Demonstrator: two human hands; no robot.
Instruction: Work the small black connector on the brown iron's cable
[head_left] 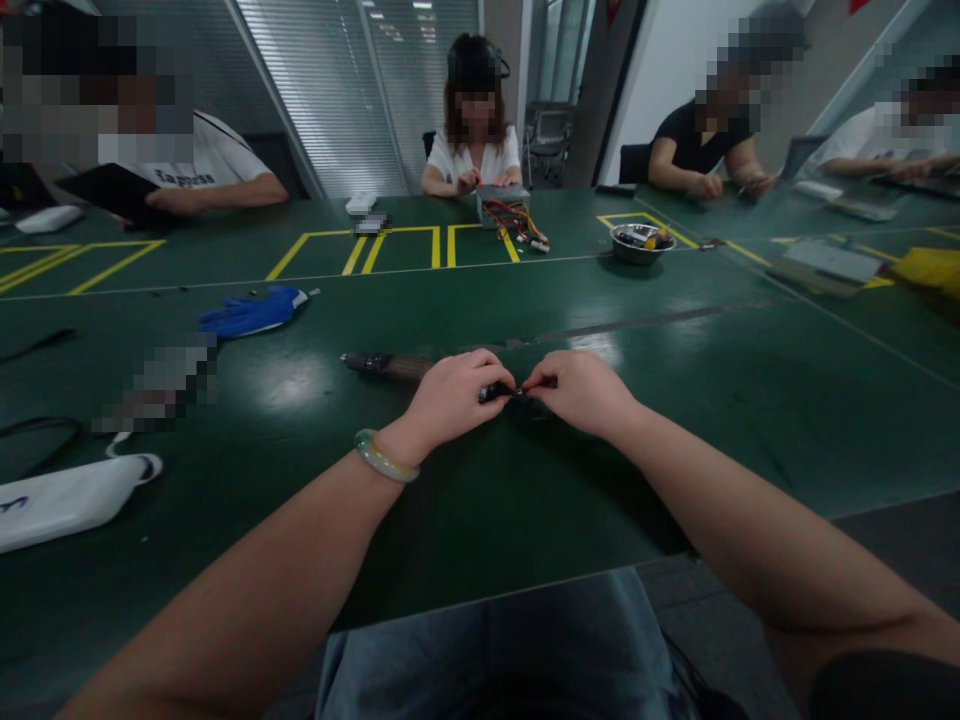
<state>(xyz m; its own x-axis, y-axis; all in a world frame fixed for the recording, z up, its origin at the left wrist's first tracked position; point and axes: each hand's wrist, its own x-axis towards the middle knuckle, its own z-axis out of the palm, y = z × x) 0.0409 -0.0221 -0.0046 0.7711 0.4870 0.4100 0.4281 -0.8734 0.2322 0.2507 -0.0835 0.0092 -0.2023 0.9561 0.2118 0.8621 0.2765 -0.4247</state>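
Both my hands meet at the middle of the green table (525, 520), fingertips together. My left hand (457, 395), with a pale green bangle on the wrist, pinches a small dark part (495, 392). My right hand (581, 390) pinches the same small dark piece from the other side. What the piece is stays too small and dark to tell. A dark cylindrical tool (379, 365) lies on the table just left of my left hand, touching neither hand that I can see.
A blue glove (251, 312) lies at the left, a white device (67, 500) nearer the front left edge. Across the table a person handles a grey box with coloured wires (514, 212). A metal bowl (637, 243) stands at the back right. Other people sit around.
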